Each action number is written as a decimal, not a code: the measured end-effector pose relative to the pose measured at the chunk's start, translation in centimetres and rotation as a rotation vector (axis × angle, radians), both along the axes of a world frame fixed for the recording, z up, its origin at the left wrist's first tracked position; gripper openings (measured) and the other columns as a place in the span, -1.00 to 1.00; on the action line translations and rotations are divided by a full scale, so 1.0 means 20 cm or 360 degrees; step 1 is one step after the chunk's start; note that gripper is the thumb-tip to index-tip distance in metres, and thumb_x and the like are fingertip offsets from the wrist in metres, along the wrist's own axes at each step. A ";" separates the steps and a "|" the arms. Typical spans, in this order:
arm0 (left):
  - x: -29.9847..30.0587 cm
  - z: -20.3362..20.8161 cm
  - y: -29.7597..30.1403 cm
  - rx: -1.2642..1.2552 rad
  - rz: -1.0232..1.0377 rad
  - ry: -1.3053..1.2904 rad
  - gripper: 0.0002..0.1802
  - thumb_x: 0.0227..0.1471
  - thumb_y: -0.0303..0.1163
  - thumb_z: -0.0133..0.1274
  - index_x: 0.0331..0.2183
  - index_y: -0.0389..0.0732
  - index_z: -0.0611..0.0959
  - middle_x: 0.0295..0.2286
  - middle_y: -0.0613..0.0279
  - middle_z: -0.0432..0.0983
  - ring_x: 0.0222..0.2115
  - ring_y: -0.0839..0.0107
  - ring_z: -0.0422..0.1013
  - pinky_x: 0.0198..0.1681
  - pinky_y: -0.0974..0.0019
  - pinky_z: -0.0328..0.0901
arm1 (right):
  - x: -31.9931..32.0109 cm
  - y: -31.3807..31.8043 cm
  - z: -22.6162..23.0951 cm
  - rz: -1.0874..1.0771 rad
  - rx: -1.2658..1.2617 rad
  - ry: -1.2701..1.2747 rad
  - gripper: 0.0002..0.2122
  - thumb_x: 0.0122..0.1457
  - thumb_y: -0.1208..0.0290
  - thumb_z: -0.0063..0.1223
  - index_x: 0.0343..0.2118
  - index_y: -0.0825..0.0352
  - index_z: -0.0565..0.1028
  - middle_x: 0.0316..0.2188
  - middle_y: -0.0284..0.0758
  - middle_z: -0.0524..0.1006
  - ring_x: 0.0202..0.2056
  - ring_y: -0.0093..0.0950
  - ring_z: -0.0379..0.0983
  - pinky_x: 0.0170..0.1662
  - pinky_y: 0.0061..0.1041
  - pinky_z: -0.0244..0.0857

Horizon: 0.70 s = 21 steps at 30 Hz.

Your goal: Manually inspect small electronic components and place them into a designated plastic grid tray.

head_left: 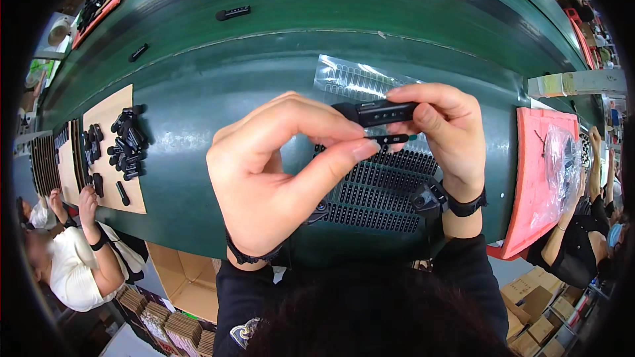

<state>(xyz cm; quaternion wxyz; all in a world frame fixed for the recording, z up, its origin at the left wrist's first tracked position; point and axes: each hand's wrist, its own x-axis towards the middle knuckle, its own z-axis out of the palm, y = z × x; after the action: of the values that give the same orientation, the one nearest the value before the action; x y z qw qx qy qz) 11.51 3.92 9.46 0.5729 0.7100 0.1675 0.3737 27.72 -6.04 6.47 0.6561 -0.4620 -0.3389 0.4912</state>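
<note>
My right hand [456, 129] grips a small elongated black device [380, 114] with a row of tiny marks along its side, held roughly level above the table. Just below it, my left hand [264, 158] pinches a thin black label strip [397, 139] with small light symbols between thumb and forefinger. The strip's far end is close to my right fingertips; whether it touches the device I cannot tell. Beneath both hands lies a sheet of black labels [380, 192] in rows. A clear sheet with oblong outlines [344, 76] lies just beyond them.
At left, several black devices [129, 145] rest on a cardboard sheet [135, 195]. Two more [233, 12] lie on the green surface farther back. A pink tray [522, 185] with clear plastic [561, 158] is at right. Co-workers sit on both sides. A cardboard box [185, 271] stands below.
</note>
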 end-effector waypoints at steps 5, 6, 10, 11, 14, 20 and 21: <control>0.02 -0.02 0.01 -0.0145 -0.0055 -0.0027 -0.85 -0.39 -0.74 0.08 -0.59 -0.39 0.48 -0.62 0.10 0.42 -0.54 0.39 0.32 -0.47 0.45 0.20 | -0.01 0.01 -0.02 -0.0002 0.0079 -0.0017 -0.77 -0.07 0.66 0.00 -0.28 0.55 0.39 -0.30 -0.14 0.44 -0.39 -0.46 0.45 -0.33 -0.58 0.39; 0.02 -0.02 0.01 -0.0162 -0.0102 -0.0060 -0.85 -0.39 -0.74 0.07 -0.59 -0.39 0.49 -0.62 0.10 0.42 -0.54 0.39 0.33 -0.47 0.46 0.20 | -0.02 0.01 -0.01 -0.0043 0.0075 -0.0113 -0.77 -0.08 0.68 0.00 -0.28 0.54 0.40 -0.37 -0.18 0.45 -0.43 -0.50 0.45 -0.34 -0.62 0.38; 0.02 -0.03 0.02 -0.0131 -0.0129 -0.0007 -0.85 -0.39 -0.75 0.07 -0.59 -0.39 0.49 -0.61 0.10 0.43 -0.55 0.40 0.33 -0.47 0.46 0.20 | -0.04 -0.01 0.02 -0.0137 0.0000 -0.0391 -0.74 -0.14 0.73 0.02 -0.30 0.52 0.43 -0.51 -0.27 0.49 -0.52 -0.60 0.45 -0.38 -0.71 0.35; 0.01 -0.03 0.02 -0.0129 -0.0122 0.0005 -0.85 -0.39 -0.75 0.07 -0.59 -0.39 0.49 -0.61 0.10 0.43 -0.55 0.40 0.33 -0.47 0.46 0.20 | -0.05 -0.01 0.03 -0.0155 -0.0056 -0.0476 -0.73 -0.17 0.73 0.04 -0.31 0.52 0.44 -0.51 -0.27 0.49 -0.53 -0.61 0.44 -0.40 -0.72 0.34; 0.00 -0.02 0.02 -0.0155 -0.0135 0.0044 -0.85 -0.39 -0.75 0.07 -0.59 -0.39 0.49 -0.62 0.10 0.43 -0.56 0.40 0.33 -0.48 0.47 0.21 | -0.06 -0.02 0.03 -0.0199 -0.0023 -0.0653 -0.72 -0.22 0.71 0.10 -0.34 0.50 0.46 -0.51 -0.28 0.49 -0.56 -0.63 0.43 -0.44 -0.74 0.32; 0.00 -0.02 0.01 -0.0150 -0.0095 0.0064 -0.85 -0.39 -0.75 0.08 -0.59 -0.39 0.50 -0.63 0.09 0.44 -0.58 0.41 0.33 -0.48 0.47 0.21 | -0.06 -0.04 0.04 -0.0238 0.0224 -0.1127 -0.73 -0.27 0.65 0.18 -0.38 0.44 0.49 -0.53 -0.30 0.50 -0.62 -0.66 0.40 -0.54 -0.77 0.24; 0.00 -0.02 0.01 -0.0118 -0.0107 0.0059 -0.84 -0.40 -0.75 0.08 -0.59 -0.39 0.50 -0.63 0.09 0.44 -0.58 0.41 0.33 -0.48 0.47 0.21 | -0.06 -0.04 0.04 -0.0233 0.0211 -0.1146 -0.73 -0.27 0.65 0.18 -0.38 0.44 0.49 -0.53 -0.30 0.50 -0.62 -0.66 0.40 -0.54 -0.77 0.24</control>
<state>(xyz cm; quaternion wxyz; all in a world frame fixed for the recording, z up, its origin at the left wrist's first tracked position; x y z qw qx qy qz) 11.54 4.12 9.11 0.6078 0.7003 0.1679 0.3347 26.48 -6.80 7.24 0.5567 -0.5847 -0.5452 0.2259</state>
